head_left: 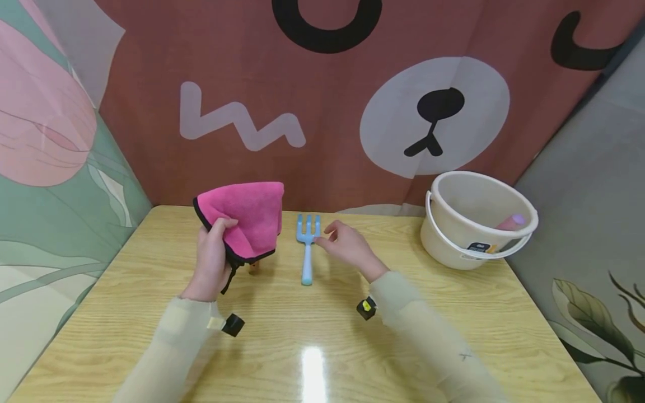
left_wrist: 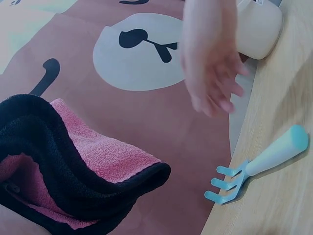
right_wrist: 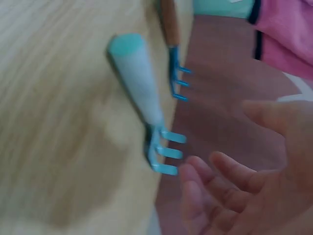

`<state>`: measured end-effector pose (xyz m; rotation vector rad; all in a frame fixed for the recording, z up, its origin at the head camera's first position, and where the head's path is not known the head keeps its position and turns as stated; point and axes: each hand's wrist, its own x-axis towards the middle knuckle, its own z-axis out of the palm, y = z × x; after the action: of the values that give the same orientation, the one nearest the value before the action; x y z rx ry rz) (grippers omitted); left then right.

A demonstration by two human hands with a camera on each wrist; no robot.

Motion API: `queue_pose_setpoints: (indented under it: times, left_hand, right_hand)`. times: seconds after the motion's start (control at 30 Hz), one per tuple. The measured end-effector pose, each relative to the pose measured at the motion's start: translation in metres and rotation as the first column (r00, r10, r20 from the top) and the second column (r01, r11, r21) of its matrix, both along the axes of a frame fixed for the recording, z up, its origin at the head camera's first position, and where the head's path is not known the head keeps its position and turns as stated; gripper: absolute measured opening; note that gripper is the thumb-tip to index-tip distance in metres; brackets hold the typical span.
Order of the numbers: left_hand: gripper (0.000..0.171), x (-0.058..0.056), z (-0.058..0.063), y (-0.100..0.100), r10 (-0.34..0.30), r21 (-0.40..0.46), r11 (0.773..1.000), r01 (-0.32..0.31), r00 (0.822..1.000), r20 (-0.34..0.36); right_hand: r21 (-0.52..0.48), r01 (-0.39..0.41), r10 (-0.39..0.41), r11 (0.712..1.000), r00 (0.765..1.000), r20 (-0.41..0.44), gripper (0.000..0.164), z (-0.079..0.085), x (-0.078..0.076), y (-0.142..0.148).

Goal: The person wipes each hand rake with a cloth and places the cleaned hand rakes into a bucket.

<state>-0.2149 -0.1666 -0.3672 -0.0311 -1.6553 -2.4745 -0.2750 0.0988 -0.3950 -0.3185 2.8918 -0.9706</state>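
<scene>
My left hand grips a folded pink cloth with black edging, thumb on top, and lifts it above the table. A black cord dangles beneath it. To its right lies a small toy-like hand fork, light blue with three prongs pointing away. My right hand hovers just right of those prongs, fingers loosely bent with nothing between them. In the right wrist view its fingertips come close to the prongs. That view also shows a second fork, with a brown handle and blue prongs, mostly hidden by the cloth in the head view.
At the table's back right stands a cream bucket with its handle down and a pink-purple object inside. A brown printed curtain hangs along the back edge of the wooden table.
</scene>
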Motion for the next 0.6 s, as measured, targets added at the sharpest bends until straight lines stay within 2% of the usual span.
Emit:
queue_pose_setpoints:
  times: [0.13,0.27,0.47,0.6]
  left_hand:
    - [0.014,0.0,-0.001,0.001,-0.004,0.002,1.0,0.004,1.0,0.001]
    - [0.014,0.001,-0.001,0.001,-0.002,0.001,1.0,0.002,1.0,0.01]
    - [0.013,0.001,-0.001,0.003,-0.009,-0.001,1.0,0.009,1.0,0.009]
    - [0.012,0.001,-0.002,0.003,-0.012,-0.005,1.0,0.012,1.0,0.003]
  right_hand:
    - [0.045,-0.025,0.02,0.999,0.995,0.1,0.055,-0.017,-0.002,-0.01]
    - [0.074,-0.014,0.001,0.997,0.986,0.166,0.058,-0.033,-0.001,-0.018]
    - [0.057,0.03,-0.04,0.998,0.984,0.173,0.046,-0.05,0.001,-0.03]
    - [0.072,0.043,-0.056,0.996,0.983,0.177,0.044,-0.057,0.002,-0.038]
